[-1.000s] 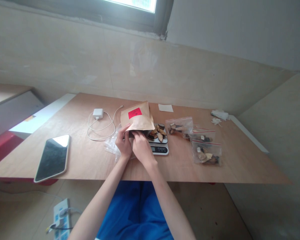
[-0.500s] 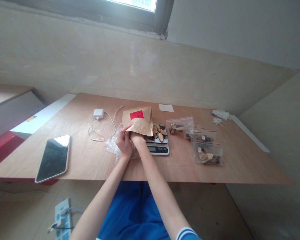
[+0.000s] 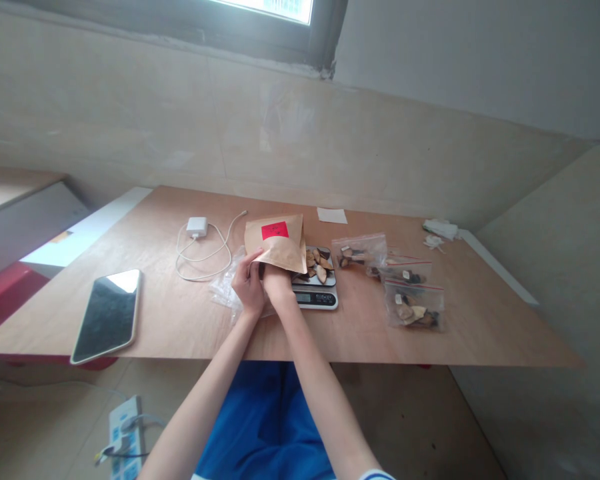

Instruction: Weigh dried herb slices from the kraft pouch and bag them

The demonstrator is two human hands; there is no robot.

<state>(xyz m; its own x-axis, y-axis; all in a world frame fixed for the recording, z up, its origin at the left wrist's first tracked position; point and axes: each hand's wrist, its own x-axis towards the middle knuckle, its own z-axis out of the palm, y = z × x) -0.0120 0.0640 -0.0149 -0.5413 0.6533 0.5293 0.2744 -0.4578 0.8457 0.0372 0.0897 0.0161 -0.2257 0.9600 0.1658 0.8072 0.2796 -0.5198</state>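
Observation:
A brown kraft paper bag (image 3: 281, 249) with a red label (image 3: 275, 231) is tilted with its mouth toward me. My left hand (image 3: 249, 283) is closed on the bag's left side near the mouth. Inside the mouth is my right hand (image 3: 279, 283); its fingers are hidden by the bag. Just right of the bag is a white digital kitchen scale (image 3: 325, 298), partly covered by it. Dried brown slices (image 3: 320, 262) lie on the scale's plate. Crumpled clear plastic (image 3: 223, 288) sits beside and under my left hand.
Several zip bags of dried pieces (image 3: 414, 308) lie to the right. A white charger with cable (image 3: 197, 227) and a tablet (image 3: 107, 313) are on the left. White paper (image 3: 333, 216) is behind the scale; crumpled tissue (image 3: 441, 230) lies at the far right. Below stands a power strip (image 3: 125, 437).
My right hand and forearm have shifted slightly inside the bag's mouth. My left hand keeps its hold, and the bag has barely moved.

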